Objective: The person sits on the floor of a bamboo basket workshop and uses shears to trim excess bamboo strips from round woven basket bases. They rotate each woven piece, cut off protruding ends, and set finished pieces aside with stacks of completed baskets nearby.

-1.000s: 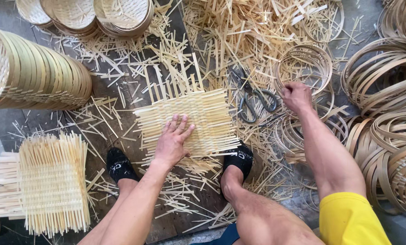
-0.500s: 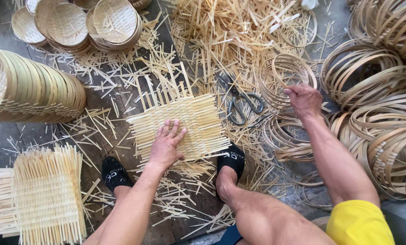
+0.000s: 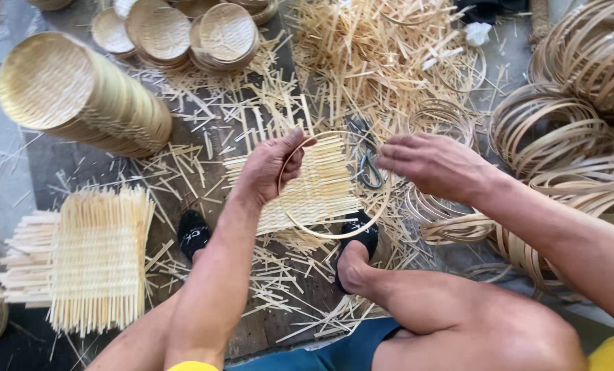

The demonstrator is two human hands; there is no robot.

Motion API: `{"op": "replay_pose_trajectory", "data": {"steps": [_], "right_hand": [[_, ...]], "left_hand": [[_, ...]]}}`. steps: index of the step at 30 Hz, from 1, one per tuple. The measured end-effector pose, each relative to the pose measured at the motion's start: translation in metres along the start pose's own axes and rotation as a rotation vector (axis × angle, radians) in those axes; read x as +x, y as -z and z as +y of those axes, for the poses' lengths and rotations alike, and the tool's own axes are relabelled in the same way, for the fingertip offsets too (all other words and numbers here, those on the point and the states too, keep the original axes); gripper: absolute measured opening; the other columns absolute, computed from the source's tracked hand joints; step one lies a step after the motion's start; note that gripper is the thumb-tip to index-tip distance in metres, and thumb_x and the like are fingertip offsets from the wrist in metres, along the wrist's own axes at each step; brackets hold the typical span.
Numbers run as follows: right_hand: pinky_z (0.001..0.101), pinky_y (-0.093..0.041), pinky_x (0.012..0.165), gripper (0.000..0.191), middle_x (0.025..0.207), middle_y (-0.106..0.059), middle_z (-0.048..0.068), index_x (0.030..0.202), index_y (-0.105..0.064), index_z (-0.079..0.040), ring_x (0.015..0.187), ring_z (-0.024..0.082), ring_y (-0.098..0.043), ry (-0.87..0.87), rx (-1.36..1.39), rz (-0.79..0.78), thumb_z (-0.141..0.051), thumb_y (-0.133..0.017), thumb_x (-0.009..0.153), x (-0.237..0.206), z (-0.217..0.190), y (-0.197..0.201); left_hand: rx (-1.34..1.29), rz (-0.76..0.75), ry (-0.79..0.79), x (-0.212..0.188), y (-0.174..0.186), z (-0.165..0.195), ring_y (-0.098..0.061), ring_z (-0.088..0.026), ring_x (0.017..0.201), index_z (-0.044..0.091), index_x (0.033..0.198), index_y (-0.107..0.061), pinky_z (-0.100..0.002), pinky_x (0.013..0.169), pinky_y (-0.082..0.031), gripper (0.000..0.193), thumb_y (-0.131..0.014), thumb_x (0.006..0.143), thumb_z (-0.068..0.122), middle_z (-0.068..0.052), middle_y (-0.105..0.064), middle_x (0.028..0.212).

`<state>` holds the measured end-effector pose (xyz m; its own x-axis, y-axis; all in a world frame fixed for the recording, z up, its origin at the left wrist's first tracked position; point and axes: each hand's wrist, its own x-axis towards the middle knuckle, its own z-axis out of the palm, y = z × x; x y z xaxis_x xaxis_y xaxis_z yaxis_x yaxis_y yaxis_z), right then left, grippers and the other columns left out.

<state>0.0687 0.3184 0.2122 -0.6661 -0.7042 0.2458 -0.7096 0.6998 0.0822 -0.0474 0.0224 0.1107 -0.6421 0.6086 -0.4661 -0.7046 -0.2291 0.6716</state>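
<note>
Both hands lift a thin pale bamboo hoop [image 3: 334, 184] just above the square woven bamboo mat [image 3: 307, 185], seemingly to line it up. The left hand [image 3: 269, 167] pinches its left rim; the right hand [image 3: 432, 163] grips the right rim. Grey scissors [image 3: 369, 165] lie right of the mat.

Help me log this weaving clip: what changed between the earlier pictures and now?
Both hands came up off the floor. The left hand left the woven mat it was pressing and now holds a thin bamboo hoop over it. The right hand left the ring pile and came in to the hoop's other side. The mat, scissors, feet and stacked woven trays lie as before.
</note>
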Motion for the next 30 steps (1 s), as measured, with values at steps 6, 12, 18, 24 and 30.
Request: {"op": "replay_pose_trajectory", "data": {"steps": [6, 12, 18, 24, 30], "right_hand": [[0.0325, -0.06, 0.065, 0.034, 0.082, -0.073, 0.006, 0.124, -0.068, -0.006, 0.07, 0.018, -0.07, -1.085, 1.462, 0.028, -0.028, -0.051, 0.104, 0.038, -0.011, -0.018], [0.0241, -0.038, 0.044, 0.041, 0.057, -0.048, -0.001, 0.077, -0.071, -0.005, 0.049, 0.01, -0.044, -1.245, 1.812, 0.109, -0.039, -0.064, 0.099, 0.053, -0.021, -0.06], [0.0238, -0.021, 0.037, 0.054, 0.049, -0.029, -0.006, 0.058, -0.037, -0.018, 0.044, 0.008, -0.03, -1.262, 2.004, 0.19, -0.038, -0.07, 0.095, 0.059, -0.043, -0.094], [0.0238, -0.029, 0.042, 0.037, 0.057, -0.043, -0.003, 0.071, -0.061, -0.011, 0.047, 0.01, -0.036, -1.223, 2.016, 0.306, -0.035, -0.07, 0.098, 0.058, -0.043, -0.098], [0.0202, -0.036, 0.04, 0.039, 0.051, -0.044, -0.008, 0.09, -0.07, -0.003, 0.046, 0.005, -0.042, -1.196, 2.235, 0.515, -0.04, -0.069, 0.099, 0.063, -0.062, -0.12]], "left_hand": [[-0.261, 0.162, -0.179, -0.036, -0.001, -0.013, -0.032, -0.004, 0.045, 0.002, 0.085, -0.066, -0.019, 0.037, -0.024, 0.043, -0.068, 0.097, 0.044, 0.009, -0.038, 0.055], [-0.139, 0.117, -0.101, -0.055, 0.01, -0.002, -0.036, -0.005, 0.043, 0.007, 0.076, -0.062, -0.021, 0.037, -0.029, 0.036, -0.064, 0.097, 0.036, 0.007, -0.041, 0.052], [-0.092, 0.323, -0.154, -0.054, 0.019, -0.005, -0.031, -0.006, 0.037, 0.014, 0.065, -0.053, -0.025, 0.032, -0.023, 0.038, -0.072, 0.096, 0.023, 0.006, -0.04, 0.048], [-0.172, 0.275, -0.075, -0.062, 0.035, -0.005, -0.04, -0.009, 0.047, 0.006, 0.077, -0.065, -0.024, 0.043, -0.032, 0.038, -0.061, 0.102, 0.034, 0.002, -0.048, 0.056], [-0.528, 0.322, -0.254, -0.042, 0.053, -0.042, -0.033, -0.007, 0.04, 0.014, 0.063, -0.052, -0.024, 0.036, -0.026, 0.04, -0.071, 0.096, 0.028, 0.005, -0.038, 0.049]]}}
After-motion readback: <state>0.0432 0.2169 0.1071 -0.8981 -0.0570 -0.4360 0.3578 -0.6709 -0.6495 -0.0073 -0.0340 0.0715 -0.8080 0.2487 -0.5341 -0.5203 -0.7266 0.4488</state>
